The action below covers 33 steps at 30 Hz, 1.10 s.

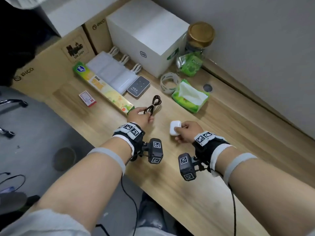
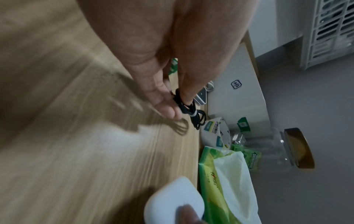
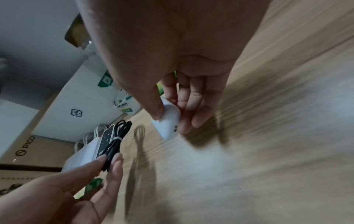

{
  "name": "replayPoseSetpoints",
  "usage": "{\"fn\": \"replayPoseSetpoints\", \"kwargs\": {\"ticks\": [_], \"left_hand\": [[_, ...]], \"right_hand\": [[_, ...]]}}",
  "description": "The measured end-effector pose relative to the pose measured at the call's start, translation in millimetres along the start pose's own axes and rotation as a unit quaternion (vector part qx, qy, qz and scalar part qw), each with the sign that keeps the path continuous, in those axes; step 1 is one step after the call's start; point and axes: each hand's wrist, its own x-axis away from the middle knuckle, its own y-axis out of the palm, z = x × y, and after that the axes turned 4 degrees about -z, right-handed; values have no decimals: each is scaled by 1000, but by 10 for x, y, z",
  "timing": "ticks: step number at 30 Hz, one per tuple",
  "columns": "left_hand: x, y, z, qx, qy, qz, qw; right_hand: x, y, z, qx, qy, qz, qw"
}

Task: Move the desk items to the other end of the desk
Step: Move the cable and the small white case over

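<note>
My left hand (image 1: 142, 114) pinches one end of a coiled black cable (image 1: 153, 104) tied with a white band, lifted just above the wooden desk (image 1: 196, 176). In the left wrist view the cable (image 2: 191, 112) hangs between thumb and fingers (image 2: 164, 104). My right hand (image 1: 185, 132) grips a small white earbud case (image 1: 174, 127) above the desk's middle. The right wrist view shows the case (image 3: 168, 122) held between thumb and fingers (image 3: 193, 109), with the cable (image 3: 116, 141) to its left.
Ahead lie a green tissue pack (image 1: 190, 97), a tape roll (image 1: 169, 82), a glass jar (image 1: 196, 48) with a gold lid, a white box (image 1: 146, 36), a dark power bank (image 1: 138, 86), white chargers (image 1: 110, 70), a long foil box (image 1: 102, 87), a small red-and-white box (image 1: 87, 98) and cardboard boxes (image 1: 51, 60).
</note>
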Motion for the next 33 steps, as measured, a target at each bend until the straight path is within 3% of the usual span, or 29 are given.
{"fn": "replayPoseSetpoints", "kwargs": {"ticks": [8,18,27,33], "left_hand": [[-344,43,150,-20,-2,-8,1000],[-316,-32,306,-209,21,-28,977],[-246,186,91,-209,2,-37,977],[524,850,3,-178,-8,-131,975]], "right_hand": [[-504,228,-400,-1,7,12,1000],[-653,373,-737,-71,-6,9,997],[-217,24,-325,-112,-30,10,993],[345,-471,435,-119,-51,38,991]]}}
